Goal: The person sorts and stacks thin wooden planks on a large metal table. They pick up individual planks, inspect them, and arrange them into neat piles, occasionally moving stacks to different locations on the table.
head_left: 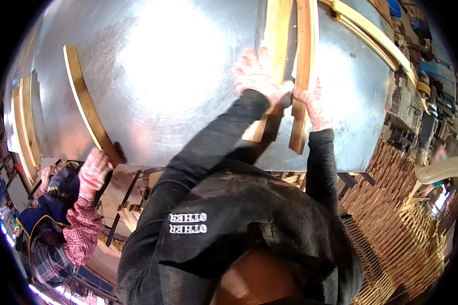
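Overhead, a person in a black long-sleeved top leans over a broad, scuffed sheet-metal counter and works two wooden slats at its near edge. The left hand, in a pale knit glove, is closed around the left slat, a light strip that runs away across the metal and pokes out past the edge below the glove. The right hand, gloved the same way, grips the right slat from its outer side; that strip lies just beside the first, nearly parallel, its near end hanging over the edge. The two gloves almost touch between the slats.

Farther left on the counter, a co-worker's gloved hand, on a pink patterned sleeve, rests at the near end of a third long slat that slants across the metal. More strips lie along the far right edge, and another set sits at the left side. Stacked short wood pieces fill the floor to the right.
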Demonstrator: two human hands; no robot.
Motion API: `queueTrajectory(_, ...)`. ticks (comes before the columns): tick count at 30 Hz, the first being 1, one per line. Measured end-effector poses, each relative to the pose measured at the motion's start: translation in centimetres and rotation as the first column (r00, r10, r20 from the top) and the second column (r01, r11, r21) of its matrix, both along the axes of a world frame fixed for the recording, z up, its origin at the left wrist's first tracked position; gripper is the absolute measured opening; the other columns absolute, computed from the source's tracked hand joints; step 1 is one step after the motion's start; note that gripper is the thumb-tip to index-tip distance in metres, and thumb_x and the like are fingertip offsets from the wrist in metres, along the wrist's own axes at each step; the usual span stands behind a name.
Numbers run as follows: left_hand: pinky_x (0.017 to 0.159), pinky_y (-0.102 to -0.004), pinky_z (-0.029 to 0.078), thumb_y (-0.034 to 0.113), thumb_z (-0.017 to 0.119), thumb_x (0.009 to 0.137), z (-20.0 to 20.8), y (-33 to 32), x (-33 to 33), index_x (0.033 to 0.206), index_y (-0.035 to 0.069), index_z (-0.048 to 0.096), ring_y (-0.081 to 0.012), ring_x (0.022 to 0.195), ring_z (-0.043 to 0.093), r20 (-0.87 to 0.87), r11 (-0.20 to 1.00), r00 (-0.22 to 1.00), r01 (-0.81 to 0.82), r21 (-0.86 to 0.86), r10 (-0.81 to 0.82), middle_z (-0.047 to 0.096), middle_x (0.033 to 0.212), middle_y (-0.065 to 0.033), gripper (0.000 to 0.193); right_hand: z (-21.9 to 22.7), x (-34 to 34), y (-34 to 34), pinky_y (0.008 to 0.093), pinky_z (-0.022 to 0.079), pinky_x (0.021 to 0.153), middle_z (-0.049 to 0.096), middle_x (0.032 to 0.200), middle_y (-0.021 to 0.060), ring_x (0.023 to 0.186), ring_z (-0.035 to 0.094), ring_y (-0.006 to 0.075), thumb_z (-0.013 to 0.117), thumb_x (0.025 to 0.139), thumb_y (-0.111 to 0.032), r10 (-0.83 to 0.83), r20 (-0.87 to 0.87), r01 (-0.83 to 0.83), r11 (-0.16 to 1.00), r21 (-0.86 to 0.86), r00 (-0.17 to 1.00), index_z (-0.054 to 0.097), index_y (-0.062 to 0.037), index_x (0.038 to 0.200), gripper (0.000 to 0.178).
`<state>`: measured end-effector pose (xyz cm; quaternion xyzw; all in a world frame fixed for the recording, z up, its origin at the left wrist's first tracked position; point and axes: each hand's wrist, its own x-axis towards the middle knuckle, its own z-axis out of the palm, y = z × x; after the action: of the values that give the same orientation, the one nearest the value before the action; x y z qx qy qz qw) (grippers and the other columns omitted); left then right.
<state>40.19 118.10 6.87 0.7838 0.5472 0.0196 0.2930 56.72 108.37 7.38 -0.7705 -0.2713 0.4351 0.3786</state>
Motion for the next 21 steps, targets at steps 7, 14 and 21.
queueTrajectory(7, 0.095, -0.0566, 0.043, 0.031, 0.067, 0.083, -1.5, 2.4, 0.2, 0.148, 0.002, 0.026, -0.0333, 0.125, 0.048, 0.113, 0.976, 0.975, -0.177, -0.13, 0.191, 0.045, 0.138, -0.0278, 0.082, 1.2, 0.6, -2.5, 0.0301, 0.055, 0.076, 0.064, 0.095, 0.0054, 0.083, 0.063, 0.0159, 0.079, 0.07, 0.002, -0.039, -0.263, 0.073, 0.99, 0.122, 0.964, 0.052, -0.0041, 0.121, 0.058)
queueTrajectory(14, 0.087, -0.0343, 0.058, -0.017, 0.065, 0.07, -3.8, 5.0, -8.4, 0.144, 0.001, 0.038, -0.0253, 0.1, 0.066, 0.483, 0.511, -0.166, 0.291, -0.809, 0.86, 0.064, 0.114, -0.018, 0.08, 1.4, -10.1, -1.1, 0.0329, 0.052, 0.093, 0.056, 0.123, 0.0116, 0.106, 0.059, 0.0205, 0.075, 0.079, -0.005, 0.299, -0.218, -0.23, 0.928, 0.294, 0.929, 0.034, -0.0034, 0.143, 0.077)
queueTrajectory(21, 0.089, -0.0401, 0.055, 0.007, 0.067, 0.076, -5.9, 0.4, -14.9, 0.131, -0.004, 0.048, -0.0272, 0.099, 0.063, 0.556, 0.56, -0.068, 0.102, -0.822, 0.828, 0.064, 0.11, -0.0158, 0.059, -0.2, -15.3, 0.4, 0.0311, 0.047, 0.098, 0.052, 0.132, 0.0109, 0.117, 0.053, 0.0181, 0.072, 0.081, -0.003, 0.375, -0.484, -0.14, 0.88, 0.454, 0.791, 0.023, -0.0015, 0.148, 0.083)
